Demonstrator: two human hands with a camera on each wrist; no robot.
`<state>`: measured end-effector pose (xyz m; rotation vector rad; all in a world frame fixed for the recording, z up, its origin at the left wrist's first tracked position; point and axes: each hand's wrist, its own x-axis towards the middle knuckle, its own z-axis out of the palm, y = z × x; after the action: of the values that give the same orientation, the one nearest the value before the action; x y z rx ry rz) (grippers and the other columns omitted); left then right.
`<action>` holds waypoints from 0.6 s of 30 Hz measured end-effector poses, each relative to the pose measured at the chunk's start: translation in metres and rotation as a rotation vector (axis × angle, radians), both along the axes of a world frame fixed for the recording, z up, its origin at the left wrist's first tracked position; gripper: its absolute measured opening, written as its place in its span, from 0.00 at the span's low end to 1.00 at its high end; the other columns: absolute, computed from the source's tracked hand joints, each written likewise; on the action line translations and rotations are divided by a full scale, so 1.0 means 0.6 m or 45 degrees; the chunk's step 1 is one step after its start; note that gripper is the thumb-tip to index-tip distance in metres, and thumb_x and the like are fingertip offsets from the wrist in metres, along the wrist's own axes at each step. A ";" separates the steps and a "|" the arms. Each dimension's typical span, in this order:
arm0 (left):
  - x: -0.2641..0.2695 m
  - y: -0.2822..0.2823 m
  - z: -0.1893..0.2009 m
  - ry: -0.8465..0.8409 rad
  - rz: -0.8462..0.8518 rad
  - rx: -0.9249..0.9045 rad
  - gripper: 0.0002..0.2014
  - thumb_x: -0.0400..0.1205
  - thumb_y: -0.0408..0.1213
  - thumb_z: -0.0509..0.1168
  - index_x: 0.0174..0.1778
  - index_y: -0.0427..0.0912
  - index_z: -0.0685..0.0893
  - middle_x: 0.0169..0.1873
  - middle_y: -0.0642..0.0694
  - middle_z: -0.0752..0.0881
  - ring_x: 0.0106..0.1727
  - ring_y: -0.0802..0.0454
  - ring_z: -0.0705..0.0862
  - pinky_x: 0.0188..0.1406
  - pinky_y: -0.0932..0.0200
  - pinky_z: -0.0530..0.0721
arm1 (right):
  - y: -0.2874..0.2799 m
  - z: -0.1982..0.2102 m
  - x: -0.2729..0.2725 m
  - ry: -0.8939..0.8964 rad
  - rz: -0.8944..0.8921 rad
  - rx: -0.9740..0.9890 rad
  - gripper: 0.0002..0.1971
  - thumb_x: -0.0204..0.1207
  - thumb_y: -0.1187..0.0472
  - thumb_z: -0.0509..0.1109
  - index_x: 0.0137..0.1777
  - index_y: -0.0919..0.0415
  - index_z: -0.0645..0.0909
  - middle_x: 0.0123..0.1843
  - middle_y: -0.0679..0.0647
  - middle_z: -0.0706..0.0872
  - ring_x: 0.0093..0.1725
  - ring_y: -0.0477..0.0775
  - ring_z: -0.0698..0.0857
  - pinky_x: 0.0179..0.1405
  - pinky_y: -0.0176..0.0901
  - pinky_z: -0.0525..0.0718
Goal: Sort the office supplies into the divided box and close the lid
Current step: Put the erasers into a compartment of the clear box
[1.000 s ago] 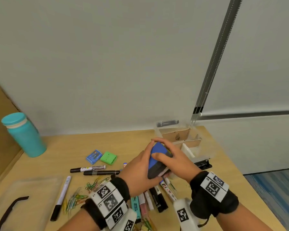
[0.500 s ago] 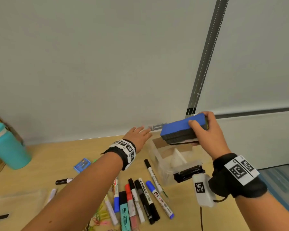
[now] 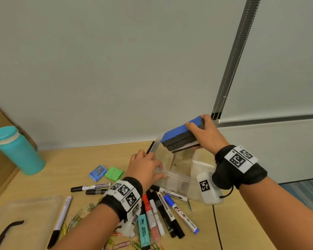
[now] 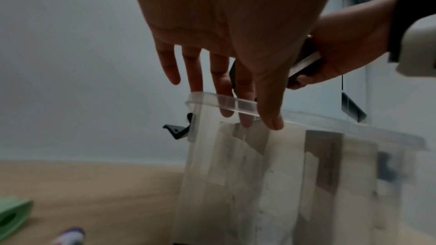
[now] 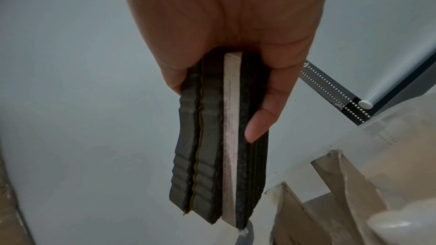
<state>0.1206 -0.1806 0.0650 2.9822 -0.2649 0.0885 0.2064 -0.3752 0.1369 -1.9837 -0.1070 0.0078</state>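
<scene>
With the right hand (image 3: 206, 136) clamped on the blue-topped black foam eraser (image 3: 181, 135) above the clear plastic divided box (image 3: 177, 183) and the left hand (image 3: 145, 167) pinching its rim, the eraser may jam on a cardboard divider (image 5: 335, 170), tipping the box.

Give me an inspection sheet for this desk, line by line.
Surface: light wooden table, supplies scattered at the front.
Job's things: clear plastic divided box, open; blue-backed black felt eraser held above it; marker pens and coloured paper clips loose on the table.
Clutter: teal water bottle, upright at left.
Hands: left hand pinches the box's rim, fingers inside; right hand grips the eraser.
Cables: thin black cable runs from the right wrist unit across the table.
Surroundings: pale wall, perforated metal strip.
</scene>
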 end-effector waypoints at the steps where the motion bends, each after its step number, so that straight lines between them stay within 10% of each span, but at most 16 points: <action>1: -0.007 -0.005 -0.002 -0.012 0.038 -0.021 0.18 0.77 0.63 0.60 0.57 0.60 0.82 0.53 0.58 0.77 0.58 0.52 0.68 0.62 0.52 0.65 | 0.009 0.000 0.002 -0.010 0.016 -0.033 0.24 0.72 0.43 0.69 0.62 0.53 0.68 0.56 0.60 0.81 0.50 0.61 0.88 0.44 0.61 0.90; 18: -0.034 -0.028 -0.054 -0.058 0.024 -0.115 0.30 0.82 0.59 0.36 0.59 0.53 0.80 0.59 0.55 0.77 0.70 0.53 0.66 0.74 0.51 0.53 | 0.073 0.028 0.018 -0.133 0.146 -1.010 0.27 0.72 0.39 0.63 0.68 0.49 0.68 0.59 0.58 0.76 0.49 0.63 0.82 0.49 0.54 0.85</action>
<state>0.1004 -0.1976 0.0326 2.8961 -0.2316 0.1656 0.2172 -0.3311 0.1534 -2.7678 -0.3243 0.0239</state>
